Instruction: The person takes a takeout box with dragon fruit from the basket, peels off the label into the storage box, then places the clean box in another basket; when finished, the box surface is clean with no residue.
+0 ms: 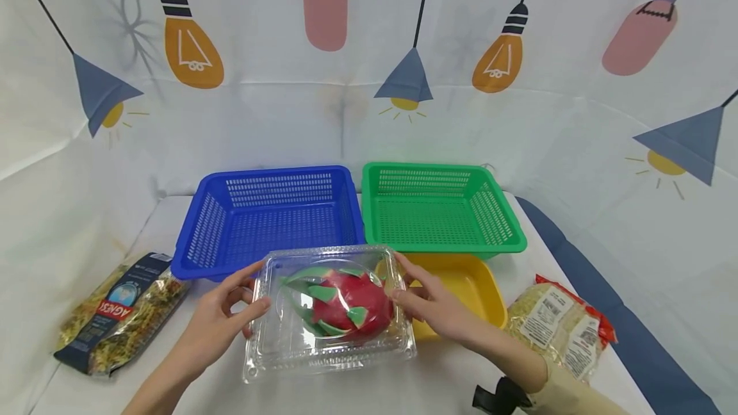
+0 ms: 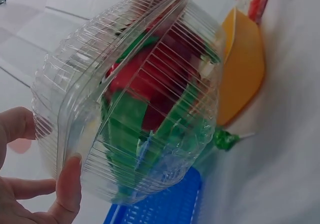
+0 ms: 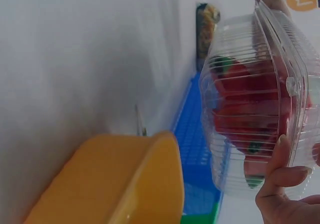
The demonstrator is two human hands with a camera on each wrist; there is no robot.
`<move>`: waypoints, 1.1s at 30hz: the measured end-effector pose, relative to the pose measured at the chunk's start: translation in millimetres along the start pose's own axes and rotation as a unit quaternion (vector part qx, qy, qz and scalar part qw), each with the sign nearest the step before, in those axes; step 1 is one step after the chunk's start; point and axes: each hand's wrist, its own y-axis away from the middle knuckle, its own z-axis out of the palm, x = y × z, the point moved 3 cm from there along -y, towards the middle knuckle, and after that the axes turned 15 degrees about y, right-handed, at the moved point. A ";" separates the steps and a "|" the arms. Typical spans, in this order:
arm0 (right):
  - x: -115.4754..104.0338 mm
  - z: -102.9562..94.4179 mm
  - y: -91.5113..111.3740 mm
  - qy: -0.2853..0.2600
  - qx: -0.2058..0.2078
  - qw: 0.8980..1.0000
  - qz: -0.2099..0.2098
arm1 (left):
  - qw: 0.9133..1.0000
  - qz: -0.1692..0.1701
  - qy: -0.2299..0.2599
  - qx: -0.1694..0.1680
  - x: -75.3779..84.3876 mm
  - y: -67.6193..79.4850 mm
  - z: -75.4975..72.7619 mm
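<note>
Between both hands is a closed clear plastic clamshell container (image 1: 268, 344), lifted over the table and tilted so its lid shows in the head view. Inside lies a dragon fruit (image 1: 357, 303), deep pink-red with green leaf-like scales. My left hand (image 1: 221, 306) grips the container's left side, thumb on the seam of the rim in the left wrist view. On the opposite side, my right hand (image 1: 432, 303) pinches the rim with thumb and fingers. Below the container, a small green-wrapped lollipop (image 2: 226, 139) with a white stick lies on the table, hidden in the head view.
A blue basket (image 1: 282, 223) and a green basket (image 1: 429, 210) stand side by side at the back. The yellow bin (image 1: 481, 287) sits before the green one, partly behind the container. A pasta bag (image 1: 123, 312) lies at left, a red-topped bag (image 1: 559, 322) at right.
</note>
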 end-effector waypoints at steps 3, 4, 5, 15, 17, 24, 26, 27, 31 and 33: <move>1.1 -8.7 3.1 0.015 0.013 1.000 -0.006 | 1.000 -0.005 0.009 -0.007 4.8 -4.6 5.5; 1.3 -11.6 4.1 0.018 0.016 1.000 -0.007 | 1.000 -0.006 0.012 -0.009 6.5 -6.2 7.4; 1.3 -14.5 5.1 0.024 0.020 1.000 -0.004 | 1.000 -0.006 0.014 -0.010 8.1 -7.9 9.4; 2.3 -42.5 11.4 0.063 0.053 0.996 0.028 | 0.999 -0.016 0.023 -0.021 18.8 -24.8 28.5; 3.5 -47.1 11.8 0.066 0.057 0.996 0.026 | 0.999 -0.011 0.024 -0.023 20.8 -28.1 31.9; 6.2 -62.0 13.6 0.079 0.062 0.994 0.031 | 0.999 -0.013 0.024 -0.030 24.3 -41.0 43.6; 5.7 -66.5 13.8 0.075 0.066 0.994 0.038 | 0.999 -0.016 0.023 -0.030 24.8 -45.8 47.5; 5.3 -68.8 13.6 0.070 0.069 0.994 0.040 | 0.999 -0.016 0.022 -0.029 25.4 -48.4 49.5; 4.6 -77.9 13.1 0.064 0.087 0.993 0.055 | 0.999 -0.013 0.028 -0.031 28.8 -60.2 57.1; 5.2 -82.5 12.7 0.069 0.097 0.991 0.063 | 0.999 -0.015 0.027 -0.033 30.6 -66.2 60.9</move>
